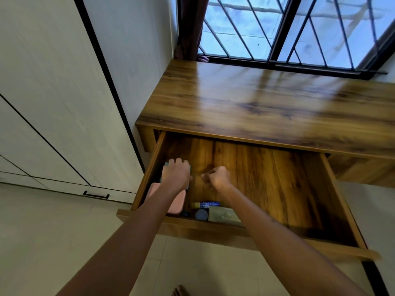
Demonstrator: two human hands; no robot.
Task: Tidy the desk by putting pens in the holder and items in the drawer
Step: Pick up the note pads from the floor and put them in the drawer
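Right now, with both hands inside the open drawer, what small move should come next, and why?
Probably the left hand should let go of the teal item and withdraw. That item already sits low in the drawer, beside the pink box at its left side. The right hand is curled and seems to hold nothing, so it can pull back too.

window [299,28] with black diagonal bars: far beyond both hands | dark curtain [190,28]: at window's left edge, beyond the left hand | white cabinet doors [53,103]: left of the left hand | black handle [96,195]: low, left of the left forearm | pale floor [53,231]: below both arms
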